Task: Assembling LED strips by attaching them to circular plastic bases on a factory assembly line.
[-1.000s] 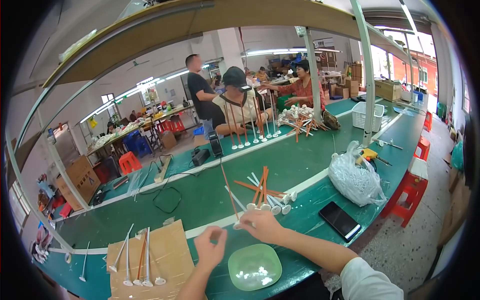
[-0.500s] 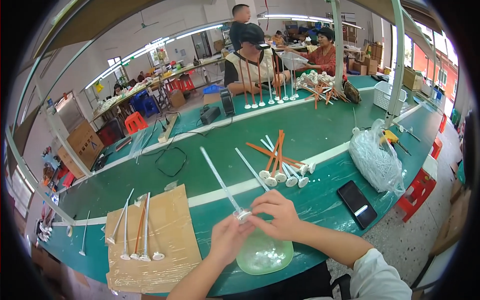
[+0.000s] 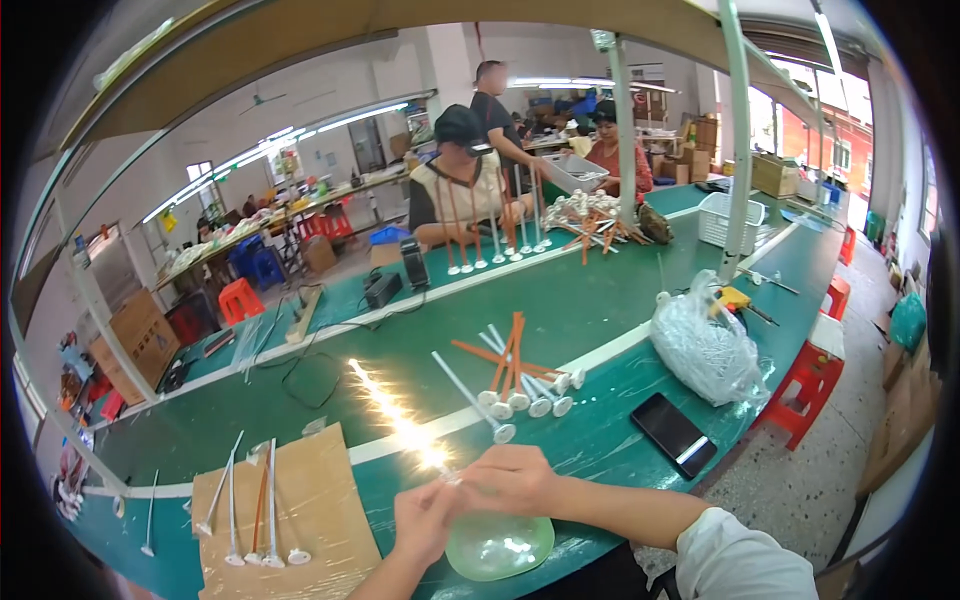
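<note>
A thin clear stick (image 3: 397,417) glows bright yellow-white along its length, slanting up and away to the left from my hands. My left hand (image 3: 422,517) is closed around its white round base, the fingers pinched near the lower end. My right hand (image 3: 510,480) pinches the same base from the other side; the fingers largely cover it. Below them stands a light green bowl (image 3: 500,573) with small shiny pieces inside. Just beyond my right hand lies a clear stick (image 3: 470,393) with a white round base. Further off is a loose heap of orange and clear sticks (image 3: 513,365) with similar bases.
Several sticks lie on a cardboard sheet (image 3: 325,520) at the left. A black phone (image 3: 673,434) and a plastic bag of thin pieces (image 3: 705,345) are to the right. Across the green table (image 3: 590,290), co-workers stand and sit behind upright sticks and a white basket (image 3: 730,222).
The stick in my hands was unlit and is now glowing. The view has shifted, so things sit lower and further left. The standing person across the table now reaches to a bin.
</note>
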Tool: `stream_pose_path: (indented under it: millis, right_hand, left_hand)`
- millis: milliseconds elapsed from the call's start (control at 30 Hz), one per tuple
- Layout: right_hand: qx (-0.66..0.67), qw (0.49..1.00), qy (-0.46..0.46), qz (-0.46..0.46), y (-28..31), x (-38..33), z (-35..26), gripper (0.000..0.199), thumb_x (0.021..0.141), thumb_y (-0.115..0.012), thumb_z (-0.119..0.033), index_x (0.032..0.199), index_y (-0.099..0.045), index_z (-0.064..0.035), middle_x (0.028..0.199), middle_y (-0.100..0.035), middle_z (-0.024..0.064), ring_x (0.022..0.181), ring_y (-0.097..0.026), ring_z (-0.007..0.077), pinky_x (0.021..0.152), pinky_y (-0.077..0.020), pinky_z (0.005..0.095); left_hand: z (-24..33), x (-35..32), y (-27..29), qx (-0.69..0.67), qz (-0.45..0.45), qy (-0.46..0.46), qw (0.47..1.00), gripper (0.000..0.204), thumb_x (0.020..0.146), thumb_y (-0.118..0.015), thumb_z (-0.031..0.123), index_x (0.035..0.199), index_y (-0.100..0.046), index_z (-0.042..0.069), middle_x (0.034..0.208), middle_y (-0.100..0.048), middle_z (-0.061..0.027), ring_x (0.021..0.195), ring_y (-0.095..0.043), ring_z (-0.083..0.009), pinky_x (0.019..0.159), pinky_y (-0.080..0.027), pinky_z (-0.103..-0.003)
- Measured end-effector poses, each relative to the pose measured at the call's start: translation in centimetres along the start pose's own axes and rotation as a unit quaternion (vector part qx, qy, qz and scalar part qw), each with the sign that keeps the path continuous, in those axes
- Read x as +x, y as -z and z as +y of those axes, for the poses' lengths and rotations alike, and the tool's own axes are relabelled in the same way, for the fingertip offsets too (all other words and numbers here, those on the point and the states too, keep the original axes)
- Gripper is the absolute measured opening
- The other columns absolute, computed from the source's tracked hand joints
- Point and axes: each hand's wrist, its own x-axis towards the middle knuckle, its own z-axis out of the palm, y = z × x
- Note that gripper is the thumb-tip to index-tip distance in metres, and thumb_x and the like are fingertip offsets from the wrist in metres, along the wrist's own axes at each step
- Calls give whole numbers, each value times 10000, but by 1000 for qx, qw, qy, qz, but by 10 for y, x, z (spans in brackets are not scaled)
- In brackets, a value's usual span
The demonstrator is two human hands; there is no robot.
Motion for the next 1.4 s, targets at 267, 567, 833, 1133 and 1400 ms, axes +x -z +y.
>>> stream_pose_path:
  millis: [267,567,833,1133,1400]
  right_hand:
    - [58,996,-44,-46,4,0,9,157,797,-725,-17,953,-727,-30,871,-704,87,755,-687,240,640,-559,331]
    - [6,996,-85,13,-5,1,-2,144,815,-750,-102,936,-703,-40,800,-669,88,695,-662,258,595,-536,347]
    - [101,907,-74,-403,13,-6,1,294,761,-776,-275,928,-673,-57,805,-627,116,794,-655,327,669,-522,444]
    - [247,825,-104,-497,-7,-29,-2,102,702,-695,-92,774,-695,-18,740,-696,120,695,-666,292,657,-513,407]
    - [275,834,-114,-464,2,-14,0,106,756,-662,-75,848,-701,-36,734,-689,100,693,-658,278,657,-502,400]
  left_hand:
    - [14,3,0,-92,-26,38,995,215,992,-588,87,1124,-642,-73,1116,-695,-161,995,-707,-260,848,-597,-357]
    - [9,7,-5,-65,-16,-26,997,350,986,-588,87,1313,-544,-31,1109,-696,-173,980,-711,-248,846,-611,-350]
    - [22,18,-2,118,107,-128,979,884,961,-582,17,1573,37,174,1070,-687,-223,833,-713,-242,801,-573,-361]
    - [3,15,5,185,-14,-161,969,651,950,-582,9,1525,-282,62,1094,-693,-172,820,-714,-213,724,-563,-299]
    - [8,14,-4,276,-41,-183,943,234,962,-545,-22,1168,-656,-36,1007,-693,-122,854,-721,-192,726,-563,-272]
